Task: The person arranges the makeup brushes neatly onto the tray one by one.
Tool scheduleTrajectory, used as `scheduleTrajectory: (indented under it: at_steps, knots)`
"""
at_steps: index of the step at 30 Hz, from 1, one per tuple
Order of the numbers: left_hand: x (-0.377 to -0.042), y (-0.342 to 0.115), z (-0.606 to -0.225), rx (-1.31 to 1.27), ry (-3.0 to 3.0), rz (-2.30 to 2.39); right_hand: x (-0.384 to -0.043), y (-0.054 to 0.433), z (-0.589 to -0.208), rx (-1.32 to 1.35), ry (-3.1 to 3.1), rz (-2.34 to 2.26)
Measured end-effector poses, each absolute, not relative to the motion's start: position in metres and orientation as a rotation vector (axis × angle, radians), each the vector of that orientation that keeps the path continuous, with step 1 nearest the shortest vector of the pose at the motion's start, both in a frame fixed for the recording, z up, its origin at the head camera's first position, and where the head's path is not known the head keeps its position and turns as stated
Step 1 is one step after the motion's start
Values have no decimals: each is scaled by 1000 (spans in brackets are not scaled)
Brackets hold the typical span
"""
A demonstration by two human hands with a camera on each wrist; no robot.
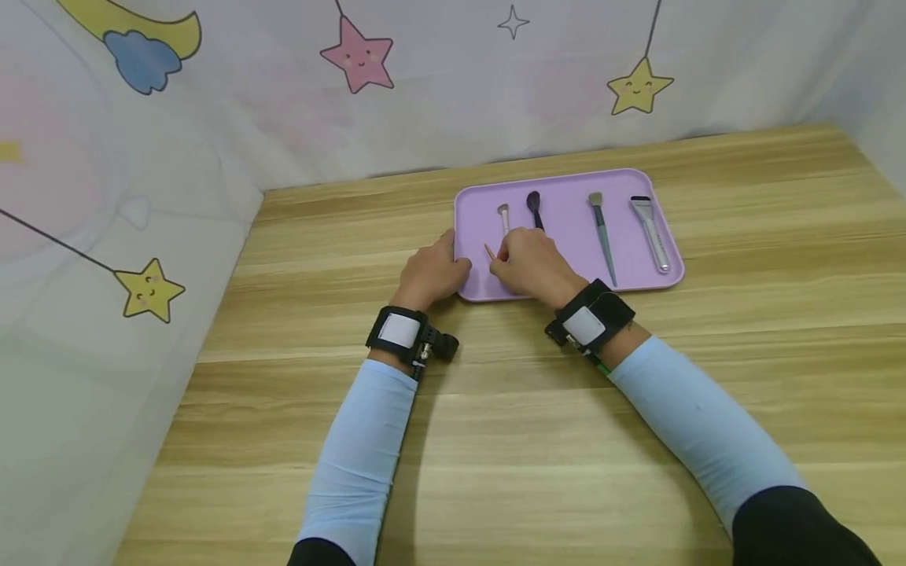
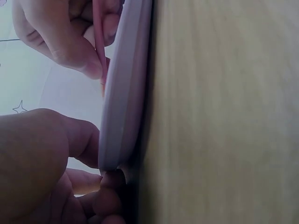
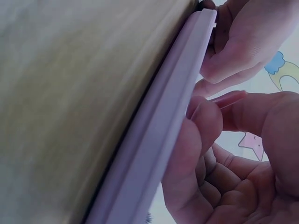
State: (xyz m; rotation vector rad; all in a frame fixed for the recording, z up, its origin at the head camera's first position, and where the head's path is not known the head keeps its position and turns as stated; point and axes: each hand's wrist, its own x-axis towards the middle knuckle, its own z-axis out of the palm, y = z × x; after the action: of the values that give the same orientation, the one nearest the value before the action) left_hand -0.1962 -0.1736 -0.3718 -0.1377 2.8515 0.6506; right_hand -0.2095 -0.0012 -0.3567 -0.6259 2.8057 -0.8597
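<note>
My left hand [image 1: 433,271] grips the left end of a purple tray [image 1: 566,251], thumb over the rim and fingers at its outer side. Over the tray's left part, my right hand [image 1: 535,263] pinches a thin pink stick [image 2: 98,37] between thumb and fingers. Its pointed tan end [image 1: 489,251] sticks out towards the left hand; whether the stick is a brush, I cannot tell. Just beyond the right hand lie a small pale-handled makeup brush [image 1: 504,214] and a dark fluffy brush [image 1: 534,203], their lower handles hidden by that hand.
Further right on the tray lie a green-handled brush [image 1: 600,232] and a flat, wide brush with a silvery handle [image 1: 653,236]. The tray rests on a wooden table [image 1: 495,440], near its back edge. A white curtain [image 1: 453,118] printed with stars hangs behind.
</note>
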Motion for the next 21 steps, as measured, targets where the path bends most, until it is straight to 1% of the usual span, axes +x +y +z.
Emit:
scheduleTrajectory:
  at_steps: [11,21]
  knots:
    - [-196,-174,-373,-146,2846,656,-216,-10,-362,-641,2843,-861]
    - [-197,-176,-374,-130,2863,642,-214,-19,-360,-689,2775,-862]
